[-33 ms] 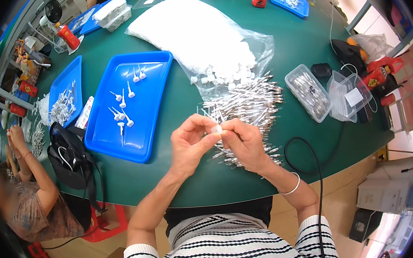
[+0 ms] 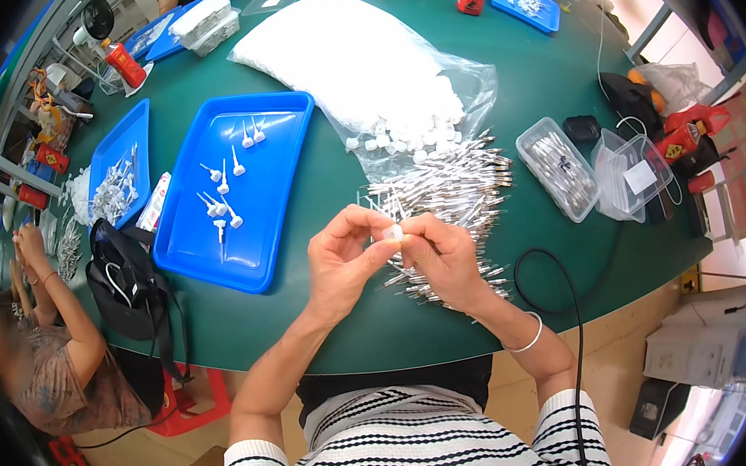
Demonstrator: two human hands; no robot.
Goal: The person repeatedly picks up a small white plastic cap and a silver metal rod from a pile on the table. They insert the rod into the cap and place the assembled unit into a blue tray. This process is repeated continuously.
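Note:
My left hand [image 2: 346,260] and my right hand [image 2: 442,258] meet in front of me at the near side of the table. Both pinch one small white plastic cap [image 2: 395,231] between thumbs and forefingers; the fingers hide part of it. Just beyond and to the right lies a heap of thin silvery metal rods [image 2: 466,186]. Behind the heap, loose white caps [image 2: 418,137] spill from a large clear plastic bag [image 2: 471,85]. To the left, a blue tray [image 2: 256,194] holds several white caps with thin stems [image 2: 223,185].
A clear box of rods [image 2: 559,166] stands at the right, beside empty clear containers [image 2: 635,173]. A black cable [image 2: 577,322] loops over the near edge. At the left are a black bag [image 2: 122,275], another blue tray [image 2: 104,153] and a person [image 2: 67,353] working.

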